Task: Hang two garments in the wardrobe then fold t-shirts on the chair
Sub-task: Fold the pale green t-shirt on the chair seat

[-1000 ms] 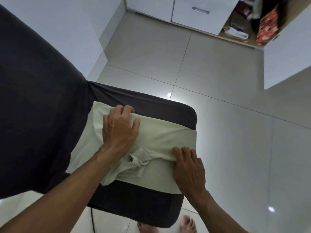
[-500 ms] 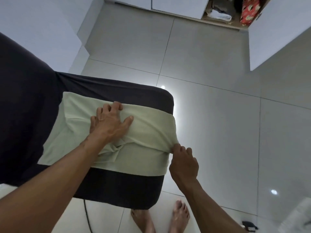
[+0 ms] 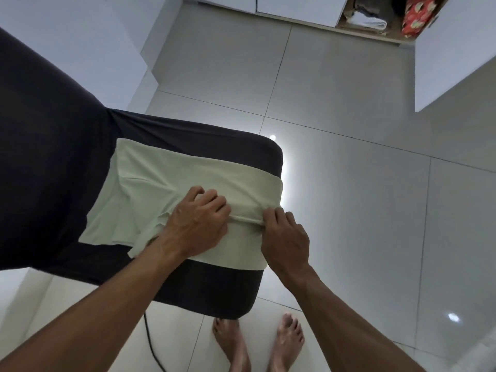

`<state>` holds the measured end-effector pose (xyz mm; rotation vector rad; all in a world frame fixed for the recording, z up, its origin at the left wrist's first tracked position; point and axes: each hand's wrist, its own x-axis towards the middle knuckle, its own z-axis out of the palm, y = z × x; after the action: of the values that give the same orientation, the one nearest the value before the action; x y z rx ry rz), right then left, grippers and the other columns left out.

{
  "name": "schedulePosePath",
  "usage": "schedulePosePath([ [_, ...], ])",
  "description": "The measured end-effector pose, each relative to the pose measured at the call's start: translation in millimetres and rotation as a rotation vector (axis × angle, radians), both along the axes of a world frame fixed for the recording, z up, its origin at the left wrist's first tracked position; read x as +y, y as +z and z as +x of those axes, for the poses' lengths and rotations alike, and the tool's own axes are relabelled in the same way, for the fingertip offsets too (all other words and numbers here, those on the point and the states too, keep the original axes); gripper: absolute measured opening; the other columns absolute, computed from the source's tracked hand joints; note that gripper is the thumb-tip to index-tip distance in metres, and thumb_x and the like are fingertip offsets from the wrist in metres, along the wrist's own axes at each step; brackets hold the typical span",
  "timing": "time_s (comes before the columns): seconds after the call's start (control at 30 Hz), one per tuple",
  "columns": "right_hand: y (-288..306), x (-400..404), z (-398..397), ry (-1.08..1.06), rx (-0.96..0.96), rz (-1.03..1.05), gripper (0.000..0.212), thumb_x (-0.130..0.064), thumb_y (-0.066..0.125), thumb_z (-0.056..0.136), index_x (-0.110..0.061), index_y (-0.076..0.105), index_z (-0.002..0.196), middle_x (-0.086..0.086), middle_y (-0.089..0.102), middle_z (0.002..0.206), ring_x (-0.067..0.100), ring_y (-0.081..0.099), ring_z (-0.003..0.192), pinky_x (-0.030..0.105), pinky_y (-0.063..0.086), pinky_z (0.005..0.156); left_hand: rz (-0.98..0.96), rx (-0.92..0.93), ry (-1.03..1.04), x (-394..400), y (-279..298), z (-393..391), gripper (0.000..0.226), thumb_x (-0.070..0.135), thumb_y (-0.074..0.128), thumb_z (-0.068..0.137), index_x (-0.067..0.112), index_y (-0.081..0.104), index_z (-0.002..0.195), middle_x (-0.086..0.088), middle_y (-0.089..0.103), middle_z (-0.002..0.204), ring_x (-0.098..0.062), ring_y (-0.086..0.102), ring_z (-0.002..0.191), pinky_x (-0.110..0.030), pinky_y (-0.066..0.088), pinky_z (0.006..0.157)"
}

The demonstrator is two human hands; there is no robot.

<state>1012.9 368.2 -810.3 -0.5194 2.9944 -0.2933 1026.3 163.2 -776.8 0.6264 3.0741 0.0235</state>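
**Head view: two hands on a folded pale green t-shirt**

Head camera looks down on a chair covered in dark charcoal stretch fabric (image 3: 53,157), its broad back filling the left side and its seat reaching toward the middle. A pale green cotton t-shirt (image 3: 166,178) lies flat across the seat, partly folded into a wide band, with its left end against the chair back and its right end draped just over the seat's right edge.

The left hand (image 3: 198,221) rests on the near middle of the shirt, knuckles up and fingers curled down into the cloth; a bunched ridge of fabric runs out from under its fingertips toward the right. Whether it grips a fold or only presses it down cannot be told. A loose flap of the shirt shows below its wrist.

Just beside it, the right hand (image 3: 285,234) pinches that same ridge at the shirt's right end, fingers closed on the rolled edge near the seat's corner.

Below the seat stand two bare feet (image 3: 257,342) on glossy light grey floor tiles (image 3: 349,130), with a thin black cable (image 3: 150,342) to their left. At the top right, an open white wardrobe (image 3: 453,49) shows a red patterned garment (image 3: 416,14) and folded white cloth (image 3: 367,21).
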Motion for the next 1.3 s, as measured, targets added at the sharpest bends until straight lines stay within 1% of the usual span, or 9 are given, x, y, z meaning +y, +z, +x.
schedulePosePath([
  [0.2,12,4,10,0.015,-0.127,0.076,0.031,-0.019,0.069,0.051,-0.012,0.058,0.079,0.003,0.055,0.074,0.028,0.052,0.065,0.028,0.029,0.051,0.005,-0.192,0.089,4,16,11,0.032,0.042,0.047,0.084,0.017,0.066,0.081,0.001,0.064,0.085,-0.021,0.057,0.083,-0.041,0.043,0.087],
  [0.4,25,-32,-1,0.227,-0.094,-0.155,0.051,-0.035,0.038,0.078,-0.016,0.061,0.120,0.008,0.061,0.123,0.031,0.058,0.108,0.044,0.053,0.080,0.092,-0.323,0.445,-20,28,12,0.052,0.063,0.046,0.077,0.028,0.051,0.115,0.008,0.054,0.111,-0.017,0.051,0.103,-0.041,0.043,0.092],
  [0.53,37,-65,0,0.234,-0.163,-0.065,0.046,-0.036,0.040,0.074,-0.019,0.061,0.112,0.002,0.058,0.119,0.027,0.054,0.109,0.042,0.048,0.084,0.119,-0.360,0.508,-44,29,35,0.053,0.060,0.055,0.073,0.030,0.044,0.116,0.011,0.057,0.109,-0.015,0.052,0.104,-0.038,0.040,0.093],
  [0.67,44,-96,8,0.381,-0.226,-0.157,0.061,-0.019,0.060,0.066,-0.022,0.057,0.127,-0.004,0.058,0.125,0.023,0.052,0.112,0.036,0.045,0.087,0.176,-0.390,0.679,-58,30,67,0.028,0.046,0.057,0.079,0.027,0.050,0.098,0.010,0.055,0.097,-0.017,0.053,0.098,-0.037,0.040,0.089],
  [0.77,48,-118,9,0.447,-0.344,-0.222,0.068,-0.019,0.063,0.076,-0.027,0.046,0.141,-0.009,0.058,0.131,0.019,0.046,0.121,0.034,0.039,0.098,0.400,-0.331,0.753,-67,31,81,0.016,0.034,0.055,0.079,0.025,0.044,0.072,0.010,0.049,0.074,-0.017,0.051,0.078,-0.038,0.042,0.076],
  [0.97,53,-140,-1,0.360,-0.532,-0.338,0.016,-0.036,0.071,0.084,-0.030,0.059,0.093,-0.008,0.062,0.088,0.020,0.056,0.090,0.036,0.043,0.078,0.807,-0.251,0.761,-90,43,92,0.023,0.032,0.071,0.074,0.025,0.054,0.088,0.010,0.059,0.076,-0.010,0.059,0.068,-0.029,0.051,0.063],
  [1.03,54,-139,-9,0.257,-0.664,-0.498,0.015,-0.029,0.072,0.082,-0.029,0.057,0.083,-0.008,0.063,0.080,0.017,0.059,0.077,0.041,0.051,0.072,0.642,-0.329,0.738,-97,40,91,0.033,0.035,0.075,0.074,0.029,0.052,0.097,0.012,0.059,0.081,-0.010,0.059,0.076,-0.032,0.051,0.076],
  [1.13,56,-136,-20,0.193,-0.771,-0.623,0.014,-0.024,0.075,0.087,-0.026,0.063,0.080,-0.012,0.063,0.072,0.005,0.056,0.066,0.028,0.049,0.064,0.402,-0.307,0.745,-105,33,90,0.016,0.030,0.065,0.079,0.027,0.050,0.075,0.014,0.050,0.071,-0.012,0.049,0.076,-0.041,0.047,0.083],
  [1.3,68,-137,-41,-0.104,-0.942,-0.912,0.016,-0.030,0.074,0.091,-0.014,0.073,0.095,0.006,0.074,0.087,0.014,0.069,0.075,0.031,0.056,0.066,1.261,-0.171,1.175,-126,54,55,0.010,0.022,0.071,0.089,0.016,0.064,0.085,0.013,0.061,0.073,-0.005,0.056,0.069,-0.025,0.047,0.067],
])
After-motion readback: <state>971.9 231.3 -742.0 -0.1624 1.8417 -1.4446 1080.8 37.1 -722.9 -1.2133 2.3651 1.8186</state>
